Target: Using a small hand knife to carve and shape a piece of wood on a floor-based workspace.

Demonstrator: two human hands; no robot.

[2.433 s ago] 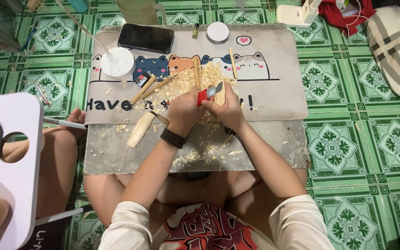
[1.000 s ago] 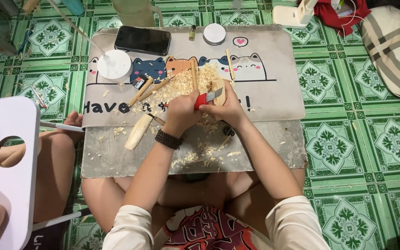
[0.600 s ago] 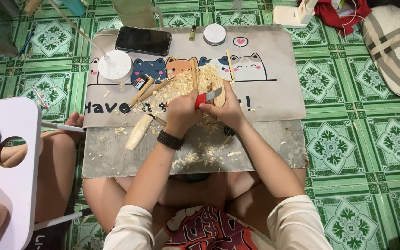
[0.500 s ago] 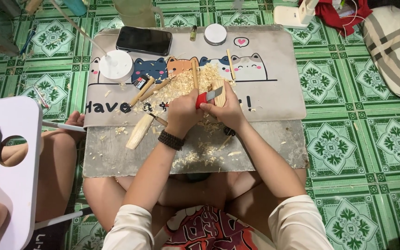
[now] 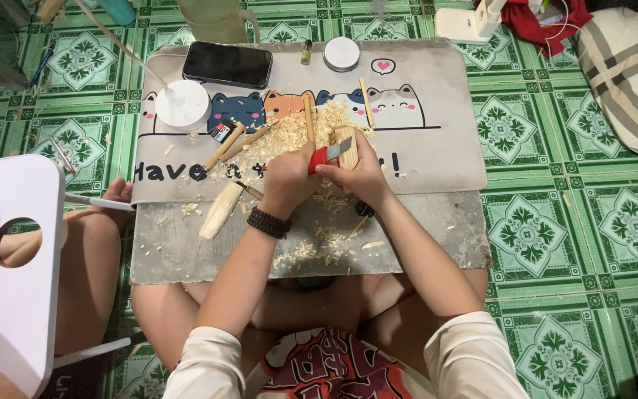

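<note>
Both forearms reach forward over folded legs, wrists close together above a shaving-strewn surface. The left hand, its fingers clamped on a red-handled knife, meets the right hand, whose fingers wrap a pale wood block just beyond the knuckles. A phone lies farther off.
</note>
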